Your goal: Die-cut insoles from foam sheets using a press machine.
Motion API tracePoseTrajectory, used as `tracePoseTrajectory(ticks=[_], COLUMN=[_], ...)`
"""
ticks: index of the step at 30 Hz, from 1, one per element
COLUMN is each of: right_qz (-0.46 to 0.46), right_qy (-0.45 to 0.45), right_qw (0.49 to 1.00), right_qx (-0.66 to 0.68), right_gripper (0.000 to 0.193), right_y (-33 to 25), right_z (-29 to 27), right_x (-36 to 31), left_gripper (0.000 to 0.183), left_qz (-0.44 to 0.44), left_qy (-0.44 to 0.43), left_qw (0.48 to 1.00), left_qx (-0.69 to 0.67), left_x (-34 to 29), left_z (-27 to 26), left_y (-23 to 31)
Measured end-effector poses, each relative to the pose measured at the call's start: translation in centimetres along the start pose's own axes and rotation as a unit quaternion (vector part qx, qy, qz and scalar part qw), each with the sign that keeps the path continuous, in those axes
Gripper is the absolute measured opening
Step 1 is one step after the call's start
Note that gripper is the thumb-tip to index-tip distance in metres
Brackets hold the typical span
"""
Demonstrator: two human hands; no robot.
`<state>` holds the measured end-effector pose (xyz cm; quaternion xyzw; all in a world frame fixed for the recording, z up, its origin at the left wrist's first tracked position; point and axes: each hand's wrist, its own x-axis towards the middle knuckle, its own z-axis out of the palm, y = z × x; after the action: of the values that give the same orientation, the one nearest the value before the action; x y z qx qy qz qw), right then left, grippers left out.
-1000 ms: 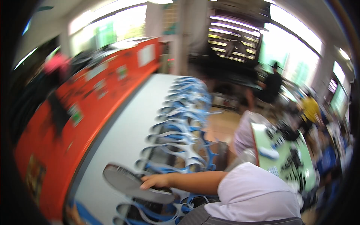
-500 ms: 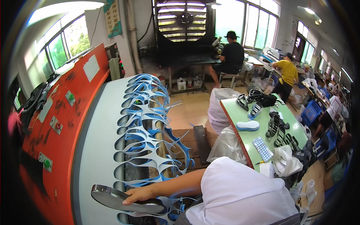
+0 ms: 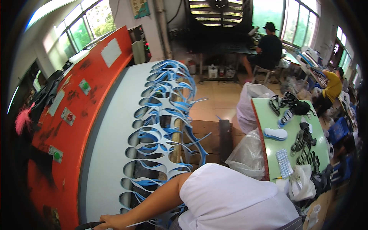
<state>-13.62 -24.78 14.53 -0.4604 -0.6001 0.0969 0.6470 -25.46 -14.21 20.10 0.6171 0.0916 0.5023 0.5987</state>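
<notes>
My right arm, in a white sleeve, reaches leftward along the lower edge. At its end my right hand [image 3: 109, 222] is closed on a dark-rimmed cutting die [image 3: 87, 226], mostly cut off by the picture's bottom. Beneath and beyond the arm lies a wide pale sheet [image 3: 109, 153]. Its right side is a strip of rounded cut-outs, and thin white and blue scraps [image 3: 163, 147] hang there over a dark gap and a roller. No left hand shows.
A red machine beam [image 3: 76, 126] with green and red buttons runs along the left. To the right, a green table [image 3: 264, 115] bears sandals, a white-and-blue sole [image 3: 275, 133] and plastic bags. One person in black [image 3: 270, 48] sits at the back; another in yellow [image 3: 331, 86] bends farther right.
The view has swung left and down. My right hand, holding the cutting die, has moved nearer and leftward, so most of the die has left the picture.
</notes>
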Motion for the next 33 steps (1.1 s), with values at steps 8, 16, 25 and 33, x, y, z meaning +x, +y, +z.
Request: tracePoseTrajectory(ticks=[8,16,25,33], right_qz=[0.035,0.151,0.043,0.137], right_qy=[-0.179,-0.387,-0.400,-0.242], right_qw=[0.979,0.910,0.879,0.825], right_qx=[-0.089,0.013,-0.255,-0.492], right_gripper=[0.079,0.069,0.041,0.038], right_y=[-2.8,-2.8,9.0,20.5], right_z=[-8.8,-18.8,-18.1,-7.2], right_x=[-1.8,0.3,12.0,7.1], left_gripper=[0.064,0.086,0.051,0.063], left_qz=[0.090,0.122,-0.088,-0.180], left_qy=[-0.029,-0.284,0.378,0.266], left_qw=[0.929,0.948,0.921,0.657], left_qx=[0.357,0.081,0.024,0.682], left_x=[-3.2,2.0,-0.6,-14.4], left_z=[13.0,7.0,-8.9,-23.1], left_y=[5.2,-5.0,-5.8,-10.0])
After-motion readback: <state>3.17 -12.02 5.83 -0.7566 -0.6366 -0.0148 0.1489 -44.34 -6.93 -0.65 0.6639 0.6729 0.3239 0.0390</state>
